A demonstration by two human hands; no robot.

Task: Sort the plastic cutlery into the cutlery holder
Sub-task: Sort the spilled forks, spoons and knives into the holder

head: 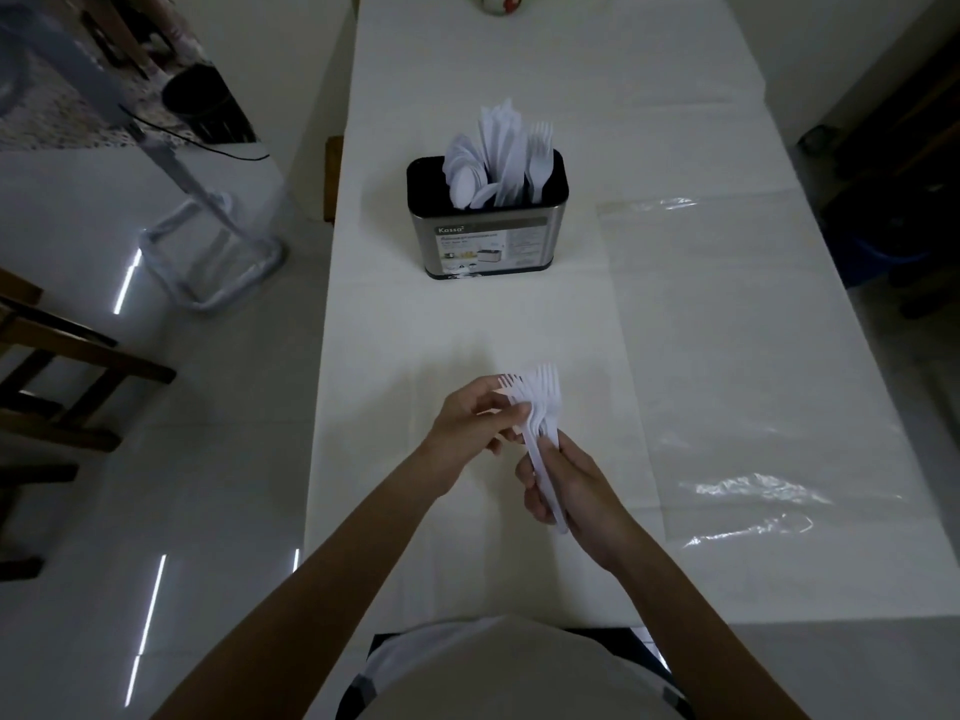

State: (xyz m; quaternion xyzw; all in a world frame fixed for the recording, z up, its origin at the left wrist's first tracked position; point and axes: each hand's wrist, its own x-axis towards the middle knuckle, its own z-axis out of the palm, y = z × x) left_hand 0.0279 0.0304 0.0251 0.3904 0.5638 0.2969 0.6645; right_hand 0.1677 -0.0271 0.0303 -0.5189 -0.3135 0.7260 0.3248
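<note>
A bundle of several white plastic forks (537, 402) is held above the near part of the white table (467, 330), tines pointing away from me. My right hand (571, 491) grips the handles from below. My left hand (470, 423) pinches the bundle at the necks from the left. Farther up the table stands the metal cutlery holder (488, 236) with a black rim. In it, spoons (465, 171) fill the left, knives (501, 148) the middle and forks (539, 158) the right.
A clear plastic bag (737, 366) lies flat on the table to the right. A round object (498, 0) sits at the far end. Wooden chairs (57, 366) and a metal stand (208, 241) are on the floor to the left.
</note>
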